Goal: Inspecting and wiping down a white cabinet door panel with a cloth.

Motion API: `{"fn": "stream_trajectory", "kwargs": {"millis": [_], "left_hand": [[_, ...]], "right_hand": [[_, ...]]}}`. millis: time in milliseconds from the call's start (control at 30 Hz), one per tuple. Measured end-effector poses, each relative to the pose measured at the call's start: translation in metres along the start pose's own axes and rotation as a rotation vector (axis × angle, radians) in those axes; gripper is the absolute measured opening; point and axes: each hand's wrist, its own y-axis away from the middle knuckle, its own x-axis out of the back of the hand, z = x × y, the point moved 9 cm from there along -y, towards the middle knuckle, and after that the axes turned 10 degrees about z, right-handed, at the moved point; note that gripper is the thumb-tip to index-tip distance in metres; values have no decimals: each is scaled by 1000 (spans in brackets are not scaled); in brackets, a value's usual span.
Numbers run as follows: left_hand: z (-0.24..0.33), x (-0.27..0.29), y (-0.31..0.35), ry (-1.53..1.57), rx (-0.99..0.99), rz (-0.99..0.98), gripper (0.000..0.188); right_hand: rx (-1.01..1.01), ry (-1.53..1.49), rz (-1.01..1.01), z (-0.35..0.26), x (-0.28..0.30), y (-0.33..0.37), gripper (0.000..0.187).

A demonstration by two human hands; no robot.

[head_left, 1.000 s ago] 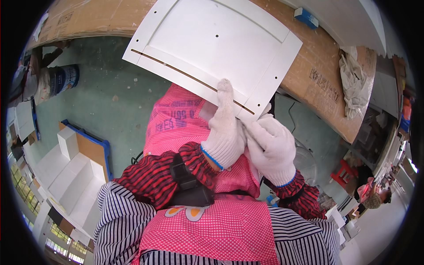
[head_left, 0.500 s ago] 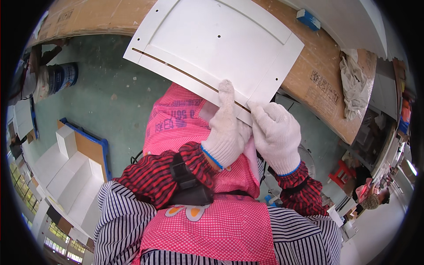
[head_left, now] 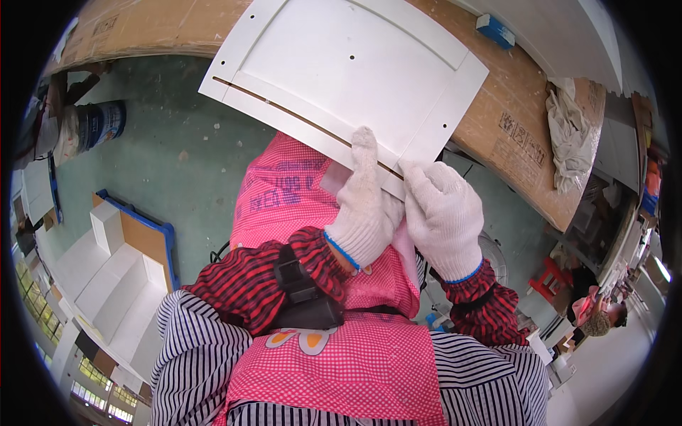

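A white cabinet panel (head_left: pixel 341 92) with a recessed middle, small holes and a long narrow slot near its front edge overhangs a cardboard-covered surface. My left hand (head_left: pixel 366 206), in a white knitted glove, grips this front edge, thumb flat on top across the slot and fingers out of sight below. Close beside it, at the slot's right end, my gloved right hand (head_left: pixel 444 213) is closed, thumb and forefinger pinched at the panel's edge. Whatever those fingertips hold is hidden. A small pale flap (head_left: pixel 393 186) shows under the edge between both hands.
Brown cardboard (head_left: pixel 526 142) covers the work surface, with a blue box (head_left: pixel 495 31) and a crumpled pale cloth (head_left: pixel 568 138) on it. White cabinet parts (head_left: pixel 117 284) stand at left on the green floor. A bucket (head_left: pixel 103 122) is at far left, a red stool (head_left: pixel 550 282) at right.
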Motion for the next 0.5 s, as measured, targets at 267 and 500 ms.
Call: {"fn": "stream_trajectory", "kwargs": {"millis": [267, 500], "left_hand": [[6, 5, -2, -110, -119, 43, 64], [6, 6, -3, -79, -91, 34, 64]], "right_hand": [[-20, -3, -46, 5, -6, 7, 43], [3, 19, -13, -5, -3, 4, 37]]}}
